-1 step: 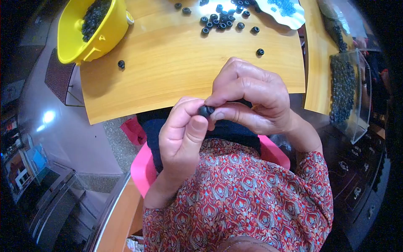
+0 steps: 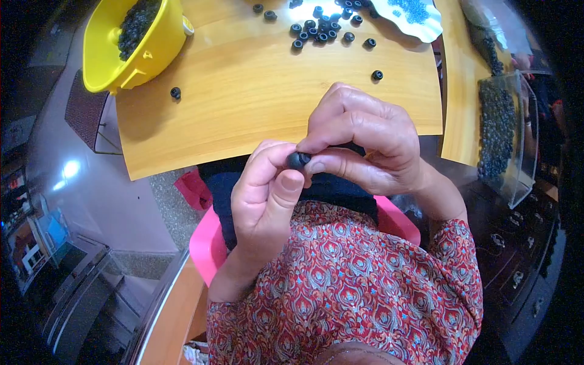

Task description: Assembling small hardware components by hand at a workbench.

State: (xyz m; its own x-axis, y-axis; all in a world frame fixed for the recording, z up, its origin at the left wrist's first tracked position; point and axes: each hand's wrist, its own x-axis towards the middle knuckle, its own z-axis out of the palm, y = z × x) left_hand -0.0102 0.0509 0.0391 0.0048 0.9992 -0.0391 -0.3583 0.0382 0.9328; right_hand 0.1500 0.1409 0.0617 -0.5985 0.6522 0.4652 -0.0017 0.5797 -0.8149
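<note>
Just off the near edge of the wooden table, my two hands meet around a small black round part (image 2: pixel 298 160). My right hand (image 2: pixel 368 137) is closed, pinching the part's right side between thumb and forefinger. The curled fingers of my left hand (image 2: pixel 264 191) support it from the left, with the thumb bent just below it. Fingertips hide part of the piece. Several similar black parts with ring-shaped tops (image 2: pixel 322 36) lie grouped on the far side of the table. Single ones rest apart, one black part (image 2: pixel 176 93) at the left and another black part (image 2: pixel 377 75) at the right.
A yellow tub (image 2: pixel 100 67) with dark pieces stands at the far left of the table (image 2: pixel 243 91). At the far right is a white wavy-edged dish (image 2: pixel 429 27) holding small blue bits. Farther right, a clear box (image 2: pixel 524 152) contains many dark pieces.
My left thumb has shifted very slightly to the right, close under the black part. Everything else looks the same.
</note>
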